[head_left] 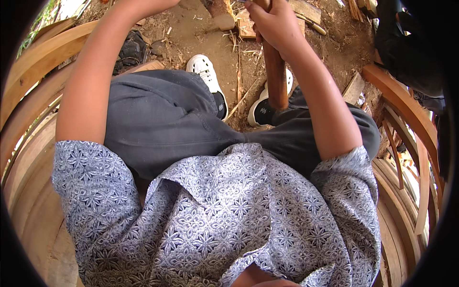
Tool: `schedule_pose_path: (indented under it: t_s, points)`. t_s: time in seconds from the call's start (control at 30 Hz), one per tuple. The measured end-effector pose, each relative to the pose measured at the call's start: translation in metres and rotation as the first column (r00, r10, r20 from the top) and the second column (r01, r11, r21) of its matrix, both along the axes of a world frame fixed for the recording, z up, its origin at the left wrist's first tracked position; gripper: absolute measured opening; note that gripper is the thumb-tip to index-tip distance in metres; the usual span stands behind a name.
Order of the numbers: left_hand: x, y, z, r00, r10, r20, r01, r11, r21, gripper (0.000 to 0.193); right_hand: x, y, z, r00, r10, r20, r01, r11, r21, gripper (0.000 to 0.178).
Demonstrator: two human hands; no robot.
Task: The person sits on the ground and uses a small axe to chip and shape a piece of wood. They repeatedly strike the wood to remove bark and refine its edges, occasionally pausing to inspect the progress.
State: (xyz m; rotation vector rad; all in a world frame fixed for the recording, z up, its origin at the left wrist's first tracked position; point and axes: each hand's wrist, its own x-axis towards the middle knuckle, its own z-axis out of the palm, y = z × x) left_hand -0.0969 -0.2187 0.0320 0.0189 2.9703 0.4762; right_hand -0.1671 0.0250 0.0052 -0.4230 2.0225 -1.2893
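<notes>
My right hand [276, 26] is closed around a thick brown wooden tool handle [276, 79]. The handle slants down from the top edge and its lower end hangs over my right shoe; the tool's working end is cut off by the top edge, so its kind does not show. At the upper left my left hand [160, 3] is mostly out of the picture, with its fingers hidden. A pale wooden block [246, 27] lies on the ground just left of my right hand. Beside it is a rounded piece of wood [224, 22].
Curved wooden pieces stand in stacks at my left [52, 52] and right [401, 98]. A slim light-coloured stick or handle [315, 26] lies at the upper right. A dark bag-like thing [131, 50] sits by my left knee. Wood shavings litter the dirt floor [186, 31]. Dark clothing [406, 52] shows at far right.
</notes>
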Motion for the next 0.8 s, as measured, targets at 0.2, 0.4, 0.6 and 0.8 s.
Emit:
schedule_pose_path:
  t_s: [0.2,0.4,0.6,0.8]
  points:
    - [-0.009,0.002,-0.001,0.998,-0.023,-0.065,0.02,0.999,-0.038,0.036,0.021,-0.001,-0.055,0.911,-0.093,-0.401,0.048,0.992,-0.12,0.04]
    - [-0.004,0.003,-0.003,0.998,-0.005,-0.06,0.003,1.0,-0.027,0.037,0.018,-0.002,-0.032,0.897,-0.173,-0.406,0.126,0.982,-0.139,0.038]
    - [-0.01,0.005,0.0,0.999,-0.035,-0.021,0.035,0.999,-0.035,0.037,0.007,0.003,-0.075,0.927,0.046,-0.372,-0.032,0.999,0.043,0.039]
    - [-0.001,0.004,-0.002,0.995,-0.04,-0.09,0.038,0.999,-0.03,0.037,0.027,0.0,-0.041,0.8,-0.254,-0.543,0.143,0.961,-0.238,0.043]
